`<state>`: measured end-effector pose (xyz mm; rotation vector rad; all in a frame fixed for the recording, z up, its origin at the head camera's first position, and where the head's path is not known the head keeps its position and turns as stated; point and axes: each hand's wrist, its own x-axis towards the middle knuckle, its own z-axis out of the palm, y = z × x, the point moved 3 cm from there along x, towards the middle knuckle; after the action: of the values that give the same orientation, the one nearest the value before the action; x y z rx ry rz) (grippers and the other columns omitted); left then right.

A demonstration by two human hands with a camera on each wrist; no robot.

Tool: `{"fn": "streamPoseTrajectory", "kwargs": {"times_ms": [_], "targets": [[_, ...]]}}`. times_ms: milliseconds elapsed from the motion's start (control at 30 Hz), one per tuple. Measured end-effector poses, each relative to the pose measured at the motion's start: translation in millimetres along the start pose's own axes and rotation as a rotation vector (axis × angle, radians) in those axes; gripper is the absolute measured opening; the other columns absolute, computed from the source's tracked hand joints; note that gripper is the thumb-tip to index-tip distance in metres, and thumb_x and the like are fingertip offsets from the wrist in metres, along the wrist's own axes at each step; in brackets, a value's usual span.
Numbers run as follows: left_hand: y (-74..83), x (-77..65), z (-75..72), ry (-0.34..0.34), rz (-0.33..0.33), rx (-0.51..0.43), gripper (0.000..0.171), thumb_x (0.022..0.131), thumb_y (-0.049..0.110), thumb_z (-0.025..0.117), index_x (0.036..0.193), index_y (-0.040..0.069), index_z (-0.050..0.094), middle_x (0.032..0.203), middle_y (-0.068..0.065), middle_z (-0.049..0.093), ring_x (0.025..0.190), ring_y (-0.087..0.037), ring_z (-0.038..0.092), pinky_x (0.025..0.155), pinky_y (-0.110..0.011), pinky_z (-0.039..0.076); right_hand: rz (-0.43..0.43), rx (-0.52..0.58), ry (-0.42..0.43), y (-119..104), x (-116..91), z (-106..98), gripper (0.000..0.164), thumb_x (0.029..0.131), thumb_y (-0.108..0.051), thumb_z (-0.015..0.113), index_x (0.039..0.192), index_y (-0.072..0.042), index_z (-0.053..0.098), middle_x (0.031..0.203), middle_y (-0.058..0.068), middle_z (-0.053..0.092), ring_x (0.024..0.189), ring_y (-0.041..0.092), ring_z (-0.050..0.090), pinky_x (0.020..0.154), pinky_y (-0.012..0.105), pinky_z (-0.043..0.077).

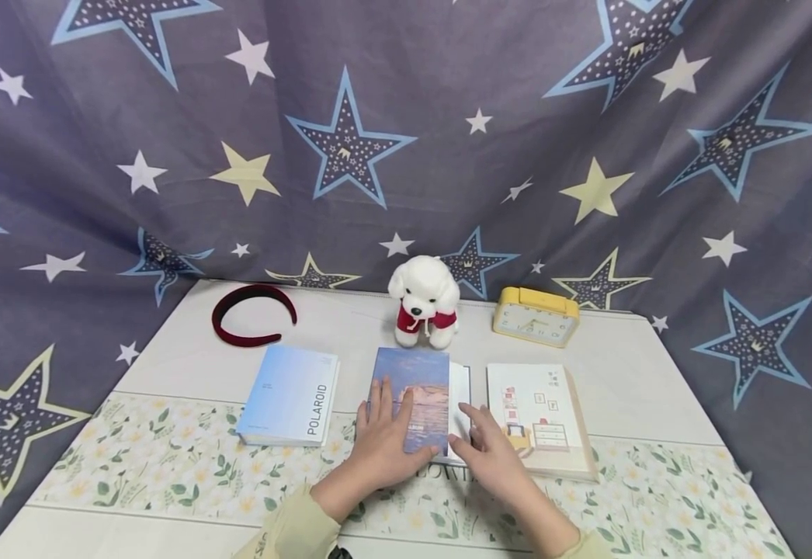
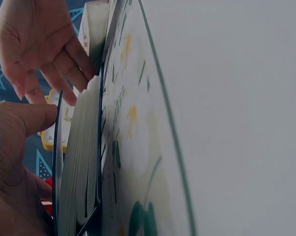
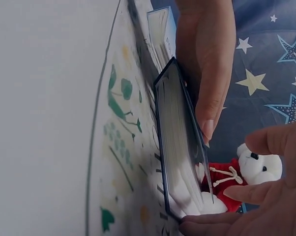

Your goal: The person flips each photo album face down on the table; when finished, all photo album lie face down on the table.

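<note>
In the head view a photo album (image 1: 416, 380) with a sunset-sea cover lies in the middle of the table. Its front cover is slightly raised along the right side, where white pages (image 1: 458, 388) show. My left hand (image 1: 385, 442) rests on this cover with fingers spread, its thumb near the lower right corner. The right hand (image 1: 493, 458) is at the album's right edge, fingers apart and loosely bent, gripping nothing. In the right wrist view its fingertips are close to the page block (image 3: 180, 152). The left wrist view shows the left thumb (image 2: 35, 118) at the cover's edge.
A blue Polaroid album (image 1: 290, 396) lies to the left and a white illustrated book (image 1: 539, 419) to the right. Behind them are a dark red headband (image 1: 220, 314), a white plush dog (image 1: 425, 291) and a yellow alarm clock (image 1: 535, 318). A starry curtain (image 1: 448, 155) hangs behind the table.
</note>
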<state>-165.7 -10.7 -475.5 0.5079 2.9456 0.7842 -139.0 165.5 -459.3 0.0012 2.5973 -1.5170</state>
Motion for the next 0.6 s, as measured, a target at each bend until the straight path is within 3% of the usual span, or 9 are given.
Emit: {"fn": "streamPoseTrajectory", "kwargs": {"times_ms": [100, 333, 467, 600], "targets": [[-1.2, 0.0, -0.5, -0.007, -0.005, -0.014, 0.095, 0.084, 0.056, 0.066, 0.152, 0.000, 0.029, 0.157, -0.032, 0.001, 0.145, -0.044, -0.007, 0.113, -0.064, 0.006, 0.042, 0.073, -0.008, 2.4, 0.9, 0.1, 0.057, 0.094, -0.024, 0.061, 0.145, -0.005, 0.043, 0.156, 0.031, 0.016, 0.131, 0.050, 0.039, 0.103, 0.056, 0.038], [-3.3, 0.6, 0.5, -0.011, -0.007, -0.046, 0.096, 0.083, 0.056, 0.066, 0.152, 0.001, 0.028, 0.157, -0.031, 0.000, 0.146, -0.044, -0.008, 0.113, -0.063, 0.005, 0.138, 0.205, -0.024, 6.6, 1.9, -3.0, 0.053, 0.095, -0.025, 0.059, 0.144, -0.010, 0.046, 0.153, 0.024, 0.033, 0.136, 0.047, 0.034, 0.106, 0.062, 0.030], [-4.3, 0.7, 0.0, -0.014, -0.008, -0.066, 0.096, 0.084, 0.056, 0.066, 0.153, 0.002, 0.027, 0.157, -0.031, -0.001, 0.145, -0.044, -0.008, 0.113, -0.063, 0.004, 0.175, 0.294, -0.032, 7.7, 2.4, -6.5, 0.051, 0.095, -0.024, 0.057, 0.143, -0.011, 0.047, 0.154, 0.023, 0.030, 0.141, 0.045, 0.026, 0.110, 0.061, 0.023], [-5.7, 0.6, -0.7, -0.011, -0.004, -0.099, 0.096, 0.083, 0.055, 0.067, 0.153, 0.002, 0.028, 0.157, -0.032, 0.000, 0.145, -0.045, -0.007, 0.113, -0.064, 0.004, 0.204, 0.391, -0.032, 9.0, 3.0, -9.7, 0.050, 0.095, -0.025, 0.057, 0.143, -0.011, 0.048, 0.155, 0.023, 0.028, 0.142, 0.041, 0.028, 0.112, 0.055, 0.024]]}}
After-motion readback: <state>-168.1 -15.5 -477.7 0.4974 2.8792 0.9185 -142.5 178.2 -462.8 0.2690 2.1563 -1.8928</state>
